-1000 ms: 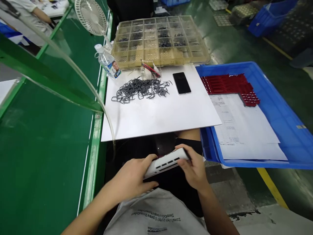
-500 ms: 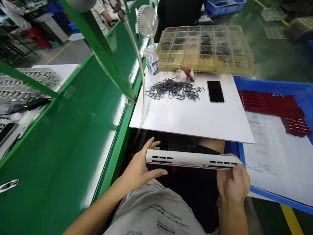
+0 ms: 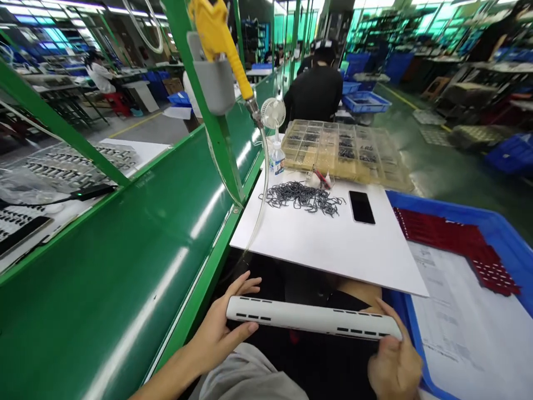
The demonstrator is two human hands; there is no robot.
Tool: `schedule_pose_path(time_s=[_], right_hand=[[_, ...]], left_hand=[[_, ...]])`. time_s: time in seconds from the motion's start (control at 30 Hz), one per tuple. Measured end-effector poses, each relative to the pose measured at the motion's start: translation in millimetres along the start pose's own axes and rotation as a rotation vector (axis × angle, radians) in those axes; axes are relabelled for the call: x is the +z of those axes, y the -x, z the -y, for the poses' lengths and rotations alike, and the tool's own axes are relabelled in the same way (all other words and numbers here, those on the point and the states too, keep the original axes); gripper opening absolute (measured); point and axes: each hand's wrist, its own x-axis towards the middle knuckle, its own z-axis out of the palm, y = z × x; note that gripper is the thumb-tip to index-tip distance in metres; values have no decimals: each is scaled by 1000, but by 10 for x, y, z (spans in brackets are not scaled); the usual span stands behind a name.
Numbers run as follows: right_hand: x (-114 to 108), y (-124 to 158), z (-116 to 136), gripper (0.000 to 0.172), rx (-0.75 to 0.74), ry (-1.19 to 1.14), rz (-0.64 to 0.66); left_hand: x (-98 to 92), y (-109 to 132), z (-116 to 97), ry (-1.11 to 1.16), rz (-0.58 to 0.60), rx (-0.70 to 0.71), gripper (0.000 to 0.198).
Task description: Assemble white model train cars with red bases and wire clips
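Observation:
A long white plastic casing (image 3: 308, 318) with rounded ends and dark slots along both long edges lies level above my lap. My left hand (image 3: 227, 322) holds its left end, thumb below and fingers behind, with the fingertips spread past the casing. At the other end, my right hand (image 3: 395, 355) grips the casing between thumb and fingers; part of this hand is blurred. Beyond the casing, a tangled pile of dark grey bent pieces (image 3: 302, 195) sits on the white board (image 3: 325, 247). A black-screened phone (image 3: 362, 207) lies to its right.
A green conveyor (image 3: 137, 250) runs along the left, beside a post bearing a yellow air gun (image 3: 220, 39). A divided plastic box (image 3: 341, 147) and small fan (image 3: 273, 113) stand behind the board. At right is a blue tray (image 3: 495, 222) with dark red pieces (image 3: 449, 233). A person (image 3: 316, 91) sits ahead.
My view has tilted up, so the hands and casing appear lower. The casing has been rolled: its printed side with the red line is hidden, and slots on both edges show.

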Motion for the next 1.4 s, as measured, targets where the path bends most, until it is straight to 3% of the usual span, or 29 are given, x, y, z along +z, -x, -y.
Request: schedule_pose_path(time_s=[0.13,0.23,0.3,0.43,0.53,0.6,0.73,0.8,0.87,1.0,1.1,1.23,1.4], right_hand=[[258,48,74,67,18,-129,134],[460,84,165,64,-31,-149,233],[599,87,253,61,-104,-155,315],[961,112,511,54,-205,-206,488],[1267,214,716,54,-213,-208,598],[1445,286,799,52,-287,-232,691],[1701,282,852,50,-435,-282,786],[1762,187,870,56,-488,-270,856],[1777,47,876,62,-556,-243,920],[1719,-238,714,42,-630,-182,964],[1654,-354,420,34,-601,-167,980],[1580,-388,31,42,-474,-132,1035],[1561,-401,-257,50,-339,-69,1160]], left_hand=[[-293,292,112,-207,-136,-73,53],[-583,489,105,-343,-175,-131,53],[-790,596,-18,-415,-143,-213,50],[-1123,796,-434,-563,42,-390,37],[-1174,963,-597,-615,113,-377,51],[-1097,1075,-552,-629,90,-342,54],[-909,1268,-297,-650,-55,-263,54],[-952,1352,-207,-673,-124,-235,57],[-1130,1441,-142,-709,-225,-282,57],[-1672,1658,61,-867,-446,-557,54],[-1961,1829,260,-946,-504,-688,54],[-2074,1950,410,-969,-496,-724,58],[-2100,1982,449,-1021,-460,-734,61]])
